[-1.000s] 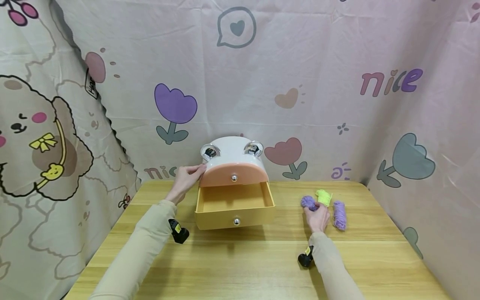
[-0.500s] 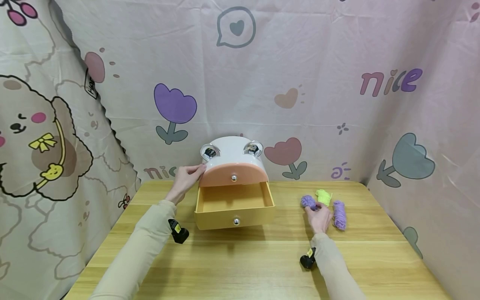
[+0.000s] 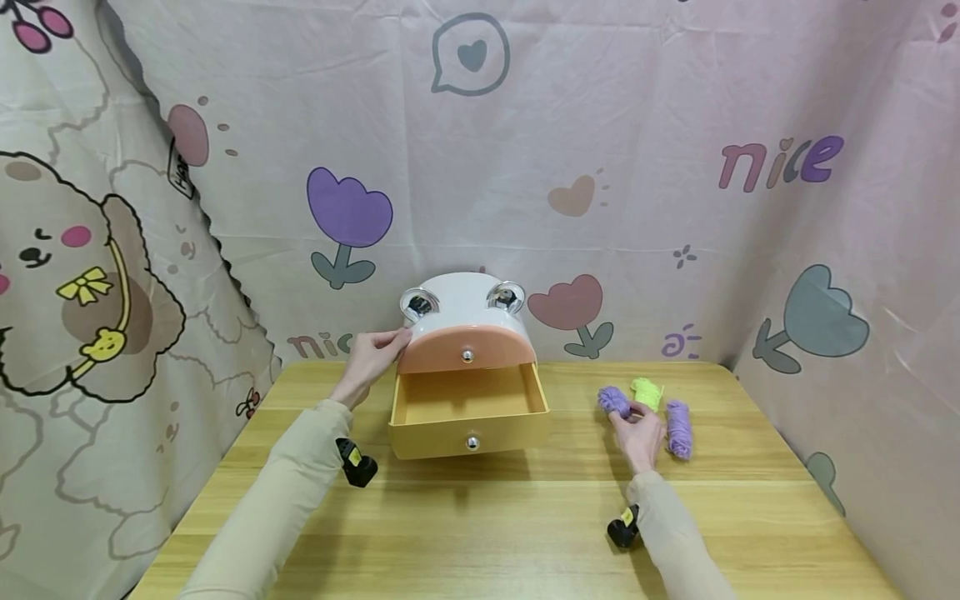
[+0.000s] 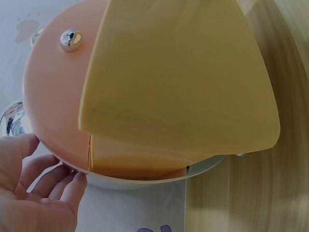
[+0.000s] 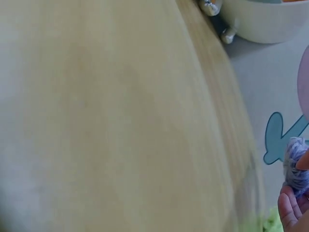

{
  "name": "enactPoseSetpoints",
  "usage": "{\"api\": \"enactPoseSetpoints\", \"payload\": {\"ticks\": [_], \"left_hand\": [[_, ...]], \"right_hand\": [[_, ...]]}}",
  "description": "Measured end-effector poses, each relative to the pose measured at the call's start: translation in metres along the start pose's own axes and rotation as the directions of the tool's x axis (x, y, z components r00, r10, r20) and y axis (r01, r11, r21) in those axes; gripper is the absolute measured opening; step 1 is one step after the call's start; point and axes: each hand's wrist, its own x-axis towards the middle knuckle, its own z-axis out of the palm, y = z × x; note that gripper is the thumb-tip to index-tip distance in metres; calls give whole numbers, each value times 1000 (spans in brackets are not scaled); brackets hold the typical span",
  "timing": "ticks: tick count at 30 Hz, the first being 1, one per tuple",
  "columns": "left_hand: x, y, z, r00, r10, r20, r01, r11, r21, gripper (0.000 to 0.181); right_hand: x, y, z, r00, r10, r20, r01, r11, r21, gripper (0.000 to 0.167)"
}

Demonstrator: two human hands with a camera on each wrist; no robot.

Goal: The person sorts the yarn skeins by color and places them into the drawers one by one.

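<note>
The right hand (image 3: 640,439) pinches 1 purple skein (image 3: 613,401), a green skein (image 3: 647,393) just beyond it. The left hand (image 3: 369,365), loosely spread, touches the cabinet (image 3: 461,298).

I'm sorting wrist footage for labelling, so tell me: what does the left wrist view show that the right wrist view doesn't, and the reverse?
Only the left wrist view: the left hand, the broad yellow drawer and the round silver knob of the peach drawer front.

Only the right wrist view: the right hand pinching a purple yarn bundle, and lime-green yarn at the bottom edge.

Both: part of the white drawer cabinet, which the left hand touches, the wood-grain tabletop and the printed backdrop cloth.
</note>
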Motion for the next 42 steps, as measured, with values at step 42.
{"api": "enactPoseSetpoints", "payload": {"ticks": [42], "left_hand": [[2, 0, 0, 1000, -21, 9, 21, 1000, 11, 47]], "right_hand": [[-16, -129, -49, 825, -424, 373, 242, 862, 445, 33]]}}
